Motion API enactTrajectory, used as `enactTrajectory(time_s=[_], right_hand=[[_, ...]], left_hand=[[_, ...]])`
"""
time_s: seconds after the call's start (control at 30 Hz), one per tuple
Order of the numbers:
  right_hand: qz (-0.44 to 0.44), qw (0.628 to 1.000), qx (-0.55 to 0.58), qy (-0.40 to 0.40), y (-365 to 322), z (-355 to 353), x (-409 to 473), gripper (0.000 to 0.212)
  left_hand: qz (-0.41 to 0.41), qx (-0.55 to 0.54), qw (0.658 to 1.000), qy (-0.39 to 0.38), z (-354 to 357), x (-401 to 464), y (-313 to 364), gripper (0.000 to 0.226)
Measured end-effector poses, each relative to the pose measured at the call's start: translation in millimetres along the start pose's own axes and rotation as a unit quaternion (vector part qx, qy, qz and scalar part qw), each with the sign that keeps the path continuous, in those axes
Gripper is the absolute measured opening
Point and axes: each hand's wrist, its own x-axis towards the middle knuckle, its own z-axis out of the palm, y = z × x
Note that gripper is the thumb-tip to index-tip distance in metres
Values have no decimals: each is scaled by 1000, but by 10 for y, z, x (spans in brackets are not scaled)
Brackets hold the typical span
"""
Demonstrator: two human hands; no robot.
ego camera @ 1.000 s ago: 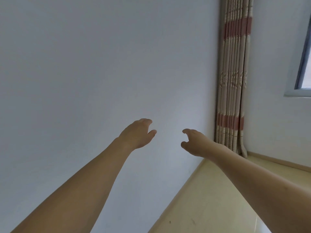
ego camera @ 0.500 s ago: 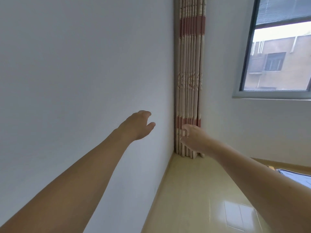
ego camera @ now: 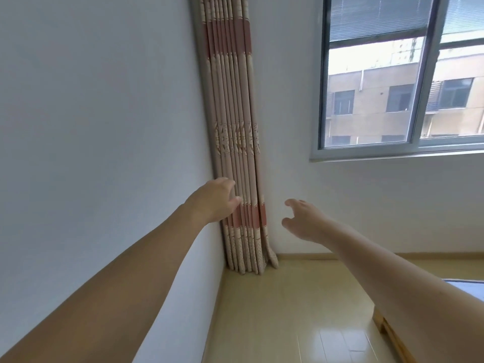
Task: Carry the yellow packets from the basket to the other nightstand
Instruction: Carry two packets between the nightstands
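Both arms reach forward into the frame with nothing in either hand. The left hand (ego camera: 216, 199) sits just left of centre, its fingers loosely bent and relaxed, its outline overlapping the lower part of the curtain (ego camera: 233, 132); whether it touches the cloth I cannot tell. The right hand (ego camera: 301, 221) is right of centre and a little lower, thumb and fingers spread apart and lightly curved — empty, set against the white wall under the window (ego camera: 403, 74).

Compared with half a second ago, the view has swung to the right. The curtain, which then stood behind the right hand, now stands behind the left hand, and it leans in the picture from upper centre down to the corner of the floor (ego camera: 288, 310). The window has slid from the upper right edge toward the middle of the upper right, so a second pane and more of the building outside show. A second ago only a sliver of the window frame was visible at the right edge. The hands keep much the same pose and spacing throughout — both open-fingered, held apart.

At the lower right edge a strip of blue fabric and a wooden edge peek in beside the right forearm. The yellow packets, the basket and the nightstands are nowhere in this view.
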Motion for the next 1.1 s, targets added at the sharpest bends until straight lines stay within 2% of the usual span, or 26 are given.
enactTrajectory(time_s=[0.13, 0.37, 0.53, 0.7, 0.9, 1.1], right_hand=[[9, 999, -1, 37, 277, -133, 929, 58], [36, 999, -16, 15, 753, 30, 2355, 59], [65, 997, -34, 30, 1149, 54, 3494, 59], [108, 991, -43, 66, 1546, -235, 4619, 58], [160, 982, -49, 85, 2338, -524, 5536, 59], [217, 968, -55, 109, 3592, -1013, 6306, 60]], left_hand=[[20, -28, 999, 39, 131, 976, -109, 48], [71, -36, 997, 10, 824, 2577, -312, 53], [111, -40, 993, 0, 1366, 3901, -481, 56], [167, -33, 985, -8, 1700, 5362, -435, 54], [225, -65, 972, -23, 2284, 6778, 140, 54], [283, -86, 955, -34, 2961, 7983, 1085, 53]])
